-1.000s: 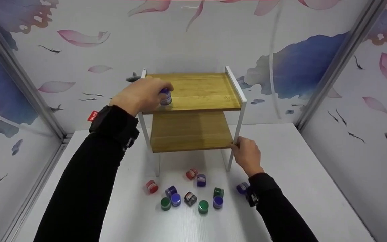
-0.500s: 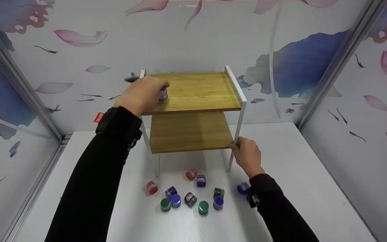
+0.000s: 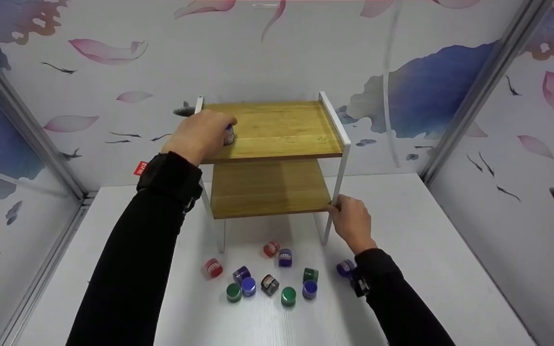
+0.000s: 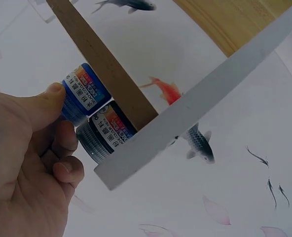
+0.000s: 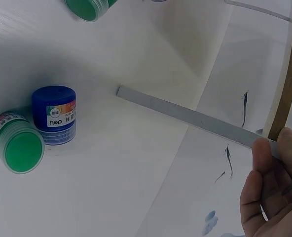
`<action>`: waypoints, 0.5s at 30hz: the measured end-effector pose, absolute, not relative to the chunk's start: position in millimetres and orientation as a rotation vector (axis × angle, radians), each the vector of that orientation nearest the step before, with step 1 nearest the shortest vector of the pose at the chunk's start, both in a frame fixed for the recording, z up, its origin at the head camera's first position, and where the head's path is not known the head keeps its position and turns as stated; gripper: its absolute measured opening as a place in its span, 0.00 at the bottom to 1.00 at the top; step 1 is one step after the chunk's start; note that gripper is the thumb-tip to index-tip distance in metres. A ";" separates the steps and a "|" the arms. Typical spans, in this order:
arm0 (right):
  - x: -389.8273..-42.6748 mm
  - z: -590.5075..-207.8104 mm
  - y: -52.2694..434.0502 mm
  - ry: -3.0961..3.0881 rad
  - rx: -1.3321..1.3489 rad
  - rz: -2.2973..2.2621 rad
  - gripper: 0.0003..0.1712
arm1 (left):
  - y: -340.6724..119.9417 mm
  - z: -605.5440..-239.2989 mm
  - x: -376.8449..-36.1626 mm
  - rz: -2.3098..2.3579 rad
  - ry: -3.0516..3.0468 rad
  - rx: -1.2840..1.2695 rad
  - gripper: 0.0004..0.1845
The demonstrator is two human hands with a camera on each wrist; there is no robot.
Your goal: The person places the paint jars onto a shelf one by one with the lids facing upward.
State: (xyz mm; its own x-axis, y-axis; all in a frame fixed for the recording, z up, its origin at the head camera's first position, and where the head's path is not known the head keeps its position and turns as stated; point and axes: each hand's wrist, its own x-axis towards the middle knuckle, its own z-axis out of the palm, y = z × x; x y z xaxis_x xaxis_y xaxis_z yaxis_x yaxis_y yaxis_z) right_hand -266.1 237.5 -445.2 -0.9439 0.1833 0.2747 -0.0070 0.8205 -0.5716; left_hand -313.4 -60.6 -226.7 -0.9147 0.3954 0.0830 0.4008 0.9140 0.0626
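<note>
At the top shelf's left edge, the left hand point(image 3: 203, 136) pinches a blue-capped paint jar point(image 4: 83, 94) between thumb and curled fingers, holding it on the board beside a black-capped jar point(image 4: 105, 137) by the white rail — apparently to line the two up; the two-tier bamboo rack point(image 3: 277, 144) stands at the tabletop's back edge; loose paint jars point(image 3: 270, 276) lie scattered on the white tabletop point(image 3: 431, 269) before it; the right hand point(image 3: 351, 222) grips the rack's front right post point(image 5: 195, 118) — likely steadying it; floral-printed panels wall the booth.

Loose paint jars point(image 3: 270, 281), perhaps eleven, on white table point(image 3: 426, 269); petal-and-fish wallpaper point(image 3: 426, 96).
</note>
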 end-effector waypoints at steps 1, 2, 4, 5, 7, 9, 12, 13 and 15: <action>-266.3 -444.8 237.6 -2.683 -0.129 0.841 0.10 | -60.7 -226.3 -313.6 -0.125 -3.010 -0.625 0.18; -266.2 -444.2 237.7 -2.680 -0.125 0.835 0.10 | -60.8 -225.8 -313.3 -0.129 -3.012 -0.624 0.19; -266.3 -443.7 237.8 -2.680 -0.120 0.825 0.09 | -61.1 -226.0 -313.7 -0.132 -3.010 -0.619 0.19; -266.3 -443.5 237.7 -2.681 -0.120 0.822 0.10 | -61.3 -226.5 -314.0 -0.130 -3.006 -0.617 0.19; -266.3 -443.8 237.6 -2.684 -0.120 0.819 0.10 | -61.3 -227.5 -314.5 -0.125 -2.999 -0.612 0.20; -266.1 -444.1 237.4 -2.685 -0.123 0.824 0.10 | -61.1 -229.0 -315.2 -0.120 -2.989 -0.608 0.20; -265.5 -444.2 237.1 -2.682 -0.126 0.841 0.10 | -60.5 -230.6 -316.3 -0.115 -2.965 -0.611 0.19; -265.2 -444.1 237.1 -2.682 -0.128 0.846 0.10 | -60.2 -230.9 -316.5 -0.117 -2.959 -0.611 0.18; -264.9 -443.9 237.2 -2.686 -0.128 0.854 0.10 | -60.1 -231.1 -317.1 -0.114 -2.956 -0.617 0.17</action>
